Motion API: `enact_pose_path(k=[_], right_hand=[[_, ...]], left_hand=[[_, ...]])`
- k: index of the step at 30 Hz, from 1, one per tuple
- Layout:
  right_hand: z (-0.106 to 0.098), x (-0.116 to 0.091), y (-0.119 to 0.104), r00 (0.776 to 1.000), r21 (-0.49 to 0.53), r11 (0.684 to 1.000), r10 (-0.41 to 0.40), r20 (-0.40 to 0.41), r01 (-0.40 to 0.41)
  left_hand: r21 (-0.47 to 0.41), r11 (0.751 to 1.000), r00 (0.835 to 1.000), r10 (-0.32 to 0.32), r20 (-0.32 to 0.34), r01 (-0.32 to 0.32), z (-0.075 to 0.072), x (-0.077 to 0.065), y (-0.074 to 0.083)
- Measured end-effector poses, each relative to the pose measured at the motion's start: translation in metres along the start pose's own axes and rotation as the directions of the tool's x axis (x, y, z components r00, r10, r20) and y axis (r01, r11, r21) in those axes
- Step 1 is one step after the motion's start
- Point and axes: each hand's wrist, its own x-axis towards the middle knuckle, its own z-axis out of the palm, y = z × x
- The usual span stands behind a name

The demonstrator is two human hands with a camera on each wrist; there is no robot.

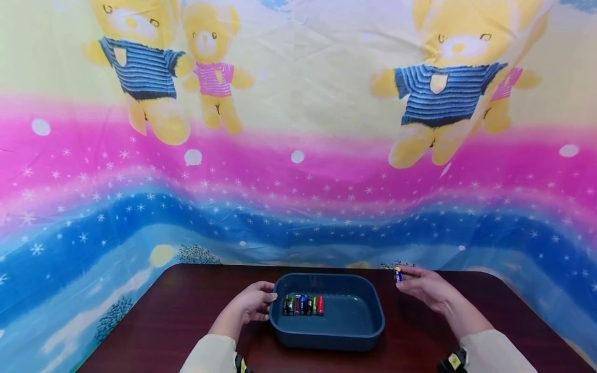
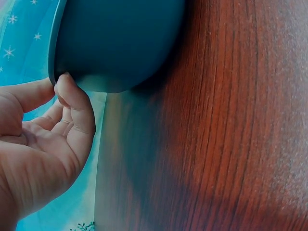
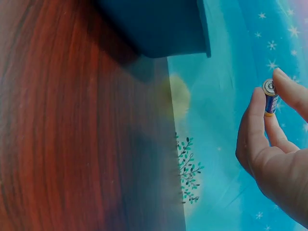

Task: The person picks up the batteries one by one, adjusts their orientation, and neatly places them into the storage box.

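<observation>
A dark blue-grey plastic bin (image 1: 331, 336) stands on the table, with several small batteries (image 1: 303, 305) lined up side by side in its left half. My left hand (image 1: 255, 303) pinches the bin's left rim between thumb and finger; in the left wrist view the hand (image 2: 57, 130) grips the lip of the bin (image 2: 115, 43). Off to the right of the bin, my right hand (image 1: 426, 286) holds up a blue and yellow battery (image 1: 398, 275) between thumb and fingertips. The right wrist view shows the metal end of this battery (image 3: 270, 98) above the fingers.
The dark red-brown wooden table (image 1: 186, 311) has rounded far corners. Behind it hangs a printed cloth (image 1: 298, 207) with bears, snowflakes and coloured bands. Light sleeves and dark wrist straps cover both forearms.
</observation>
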Motion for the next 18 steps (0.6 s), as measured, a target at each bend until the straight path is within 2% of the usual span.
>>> enact_pose_path(k=[8,18], right_hand=[[0.013,0.008,-0.012,1.000,-0.059,0.998,0.006,0.005,-0.006],[0.025,0.017,-0.022,1.000,-0.046,0.999,-0.010,-0.009,0.009]], left_hand=[[-0.004,1.000,1.000,-0.002,0.011,0.002,-0.002,0.000,-0.001],[-0.014,1.000,1.000,-0.007,0.021,0.008,-0.003,0.001,0.000]])
